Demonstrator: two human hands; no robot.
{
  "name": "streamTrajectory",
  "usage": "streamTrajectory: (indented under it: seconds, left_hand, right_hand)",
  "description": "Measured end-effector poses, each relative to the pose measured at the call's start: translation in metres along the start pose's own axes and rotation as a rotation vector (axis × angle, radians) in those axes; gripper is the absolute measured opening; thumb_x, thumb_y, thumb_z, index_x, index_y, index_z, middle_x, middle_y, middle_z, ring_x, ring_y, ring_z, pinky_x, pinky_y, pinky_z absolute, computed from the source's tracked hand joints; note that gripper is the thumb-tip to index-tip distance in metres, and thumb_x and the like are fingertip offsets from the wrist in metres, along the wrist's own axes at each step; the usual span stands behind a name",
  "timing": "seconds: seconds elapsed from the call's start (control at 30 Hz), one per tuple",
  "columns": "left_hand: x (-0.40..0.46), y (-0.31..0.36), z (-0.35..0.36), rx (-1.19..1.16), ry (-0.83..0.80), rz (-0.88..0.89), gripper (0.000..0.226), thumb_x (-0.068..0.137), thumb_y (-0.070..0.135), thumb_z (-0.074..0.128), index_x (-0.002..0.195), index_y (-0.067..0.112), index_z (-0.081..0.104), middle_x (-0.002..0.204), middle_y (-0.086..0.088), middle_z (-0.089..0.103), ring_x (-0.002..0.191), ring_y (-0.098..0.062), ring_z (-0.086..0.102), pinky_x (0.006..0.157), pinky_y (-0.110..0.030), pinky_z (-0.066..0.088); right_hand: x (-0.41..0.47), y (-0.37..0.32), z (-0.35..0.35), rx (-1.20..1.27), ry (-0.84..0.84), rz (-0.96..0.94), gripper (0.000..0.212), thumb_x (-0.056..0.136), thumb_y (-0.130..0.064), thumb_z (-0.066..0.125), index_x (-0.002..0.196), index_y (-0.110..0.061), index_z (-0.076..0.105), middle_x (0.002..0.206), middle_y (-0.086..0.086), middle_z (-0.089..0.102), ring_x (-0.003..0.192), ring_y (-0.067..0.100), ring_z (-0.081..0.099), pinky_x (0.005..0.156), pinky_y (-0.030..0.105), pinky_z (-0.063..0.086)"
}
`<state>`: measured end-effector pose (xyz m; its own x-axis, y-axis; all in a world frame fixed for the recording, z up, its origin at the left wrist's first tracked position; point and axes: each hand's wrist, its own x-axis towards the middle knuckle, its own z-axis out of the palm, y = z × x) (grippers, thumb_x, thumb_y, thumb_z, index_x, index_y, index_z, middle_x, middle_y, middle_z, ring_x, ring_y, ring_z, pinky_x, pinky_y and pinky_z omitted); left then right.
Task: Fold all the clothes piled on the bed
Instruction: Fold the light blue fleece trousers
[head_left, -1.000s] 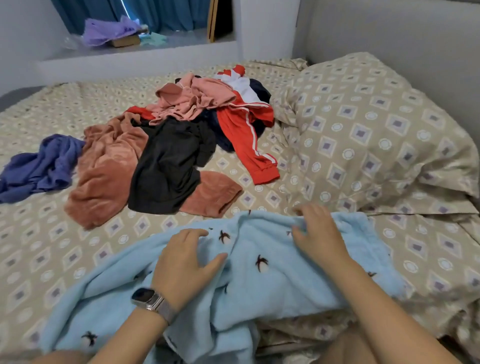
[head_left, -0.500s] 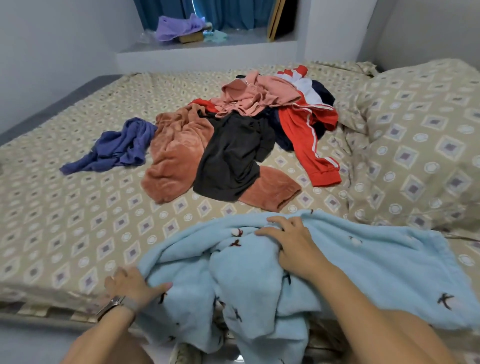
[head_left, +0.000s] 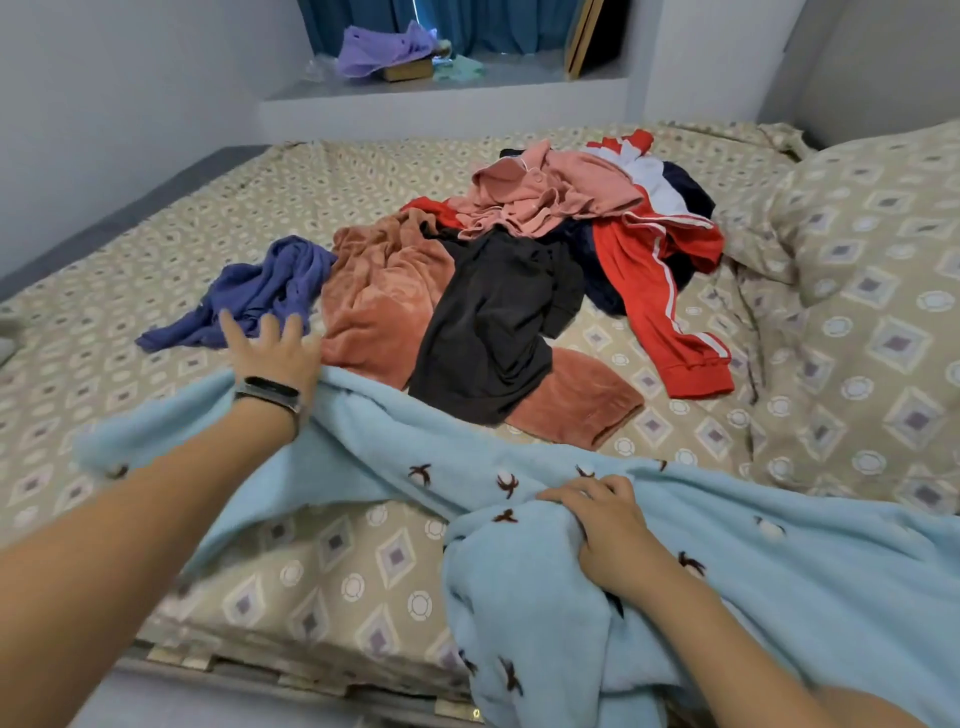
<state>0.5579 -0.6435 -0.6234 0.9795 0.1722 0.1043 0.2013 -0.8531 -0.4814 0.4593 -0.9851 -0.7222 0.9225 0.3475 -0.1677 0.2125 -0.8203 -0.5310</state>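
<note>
step: spreading light-blue garment (head_left: 519, 457) flat at near bed (head_left: 130, 291) edge, prob. for 1st fold | L hand (head_left: 270, 348): fingers splayed, pressing far edge out | R hand (head_left: 602, 525): curled, bunching fabric as anchor | unfolded pile (head_left: 498, 280) just beyond

The left hand (head_left: 272, 351) is stretched forward with fingers spread and straight, the palm laid on the far edge of the light blue garment (head_left: 779, 561). The right hand (head_left: 605, 525) is curled, and a bunched fold nearer the body is gripped.
</note>
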Motion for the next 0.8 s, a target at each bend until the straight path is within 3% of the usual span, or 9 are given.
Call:
streamTrajectory:
  seconds: [0.1,0.2,0.3,0.37,0.43,0.5,0.57,0.67,0.8]
  left_hand:
    - [-0.018,0.038,0.029,-0.256,-0.112,-0.025,0.066,0.091,0.031,0.047,0.15,0.026,0.017,0.158,-0.013,0.013,0.14,-0.037,0.022,0.109,-0.065,0.019]
    - [-0.058,0.06,0.083,-0.606,-0.362,0.023,0.085,0.084,0.068,0.037,0.153,0.033,0.003,0.16,-0.012,0.002,0.142,-0.034,0.022,0.109,-0.06,0.024]
    - [-0.096,0.054,0.128,-0.585,-0.387,0.107,0.093,0.072,0.085,0.016,0.147,0.042,-0.018,0.16,-0.002,-0.017,0.149,-0.021,-0.002,0.113,-0.058,0.006]
    - [-0.108,0.041,0.142,-0.663,-0.218,0.151,0.09,0.079,0.077,0.03,0.153,0.034,0.003,0.16,-0.002,0.008,0.149,-0.019,0.011,0.114,-0.055,0.006]
    - [-0.109,0.03,0.152,-0.868,-0.035,0.11,0.06,0.088,0.04,0.062,0.143,0.024,0.042,0.146,-0.007,0.045,0.136,-0.027,0.041,0.113,-0.053,0.02]
    - [-0.103,0.026,0.153,-0.952,0.047,0.0,0.038,0.086,0.003,0.066,0.122,0.016,0.065,0.123,-0.012,0.065,0.114,-0.037,0.06,0.106,-0.052,0.036]
    - [-0.096,0.022,0.15,-0.977,0.049,-0.068,0.033,0.084,-0.007,0.063,0.111,0.011,0.072,0.106,-0.017,0.072,0.096,-0.041,0.066,0.096,-0.05,0.048]
    - [-0.095,0.005,0.154,-1.006,0.036,-0.022,0.038,0.081,-0.013,0.062,0.109,0.009,0.072,0.096,-0.016,0.073,0.088,-0.04,0.067,0.086,-0.048,0.052]
    - [-0.106,-0.029,0.164,-0.944,0.081,-0.024,0.04,0.073,-0.018,0.063,0.102,0.009,0.071,0.1,-0.007,0.074,0.096,-0.035,0.068,0.107,-0.051,0.03]
  right_hand:
    - [0.007,0.002,-0.001,0.008,-0.029,0.0,0.067,0.084,-0.001,0.038,0.137,-0.041,0.042,0.14,-0.016,0.036,0.121,0.016,0.021,0.107,0.021,0.022]
    - [0.012,0.003,-0.001,0.014,-0.055,-0.003,0.065,0.084,-0.002,0.041,0.136,-0.042,0.042,0.138,-0.018,0.036,0.119,0.015,0.02,0.103,0.019,0.021]
    - [0.016,0.003,0.001,-0.008,-0.051,-0.003,0.063,0.084,-0.005,0.044,0.134,-0.043,0.043,0.136,-0.02,0.038,0.118,0.015,0.021,0.099,0.017,0.02]
    - [0.017,0.004,0.003,-0.018,-0.044,0.009,0.062,0.083,-0.005,0.044,0.133,-0.043,0.044,0.133,-0.021,0.039,0.118,0.015,0.021,0.097,0.016,0.019]
    - [0.018,0.004,0.005,-0.014,-0.034,0.019,0.059,0.085,-0.007,0.048,0.131,-0.043,0.045,0.131,-0.021,0.04,0.116,0.014,0.02,0.096,0.015,0.019]
    - [0.018,0.004,0.006,-0.011,-0.021,0.023,0.052,0.085,-0.011,0.051,0.128,-0.041,0.047,0.128,-0.021,0.042,0.113,0.013,0.02,0.094,0.016,0.021]
    - [0.018,0.005,0.006,-0.005,-0.013,0.051,0.043,0.083,-0.011,0.051,0.118,-0.037,0.05,0.122,-0.017,0.046,0.109,0.013,0.022,0.09,0.018,0.025]
    - [0.02,0.005,0.001,-0.05,-0.011,0.088,0.033,0.081,-0.01,0.051,0.103,-0.034,0.047,0.111,-0.009,0.049,0.105,0.017,0.027,0.084,0.023,0.027]
    - [0.022,0.006,-0.006,0.0,-0.009,0.118,0.025,0.086,-0.01,0.052,0.089,-0.034,0.047,0.1,-0.005,0.05,0.102,0.021,0.032,0.081,0.026,0.022]
